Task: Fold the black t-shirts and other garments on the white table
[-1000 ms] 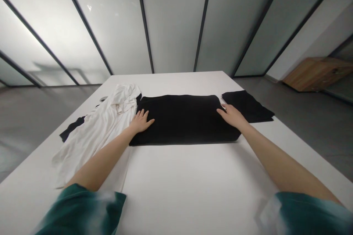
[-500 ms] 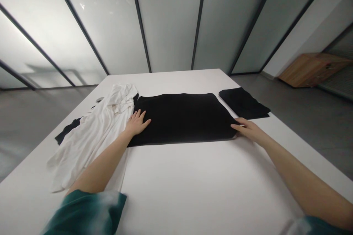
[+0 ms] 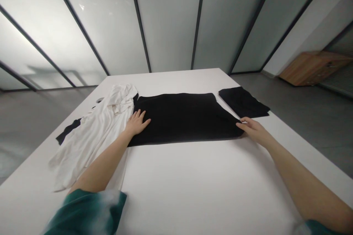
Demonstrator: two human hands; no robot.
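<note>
- Across the white counter (image 3: 190, 180), in the head view, I find a folded black garment (image 3: 183, 117) lying flat in a wide rectangle, the main thing under the hands.
- Left hand (image 3: 136, 124): it rests palm down on the garment's left end, with its fingers (image 3: 141, 116) spread and open, pressing on nothing but the cloth.
- Right hand (image 3: 252, 129): it sits at the garment's right corner, its fingers (image 3: 242, 125) stretched out and close together against the edge. I cannot tell from here whether they pinch the cloth or only touch it.
- Just past that corner lies a smaller black cloth piece (image 3: 242, 102), flat on the counter. I cannot tell whether it joins the garment.
- Left of the garment, touching it, a rumpled white garment (image 3: 93, 137) lies in loose folds, with a black strip (image 3: 67, 130) showing from beneath it.
- Green sleeves (image 3: 85, 214) cover both forearms at the bottom of the view.
- Beyond the counter I can make out a grey floor (image 3: 303, 125), frosted glass panels (image 3: 168, 18) and a low wooden cabinet (image 3: 311, 68) at the right.
</note>
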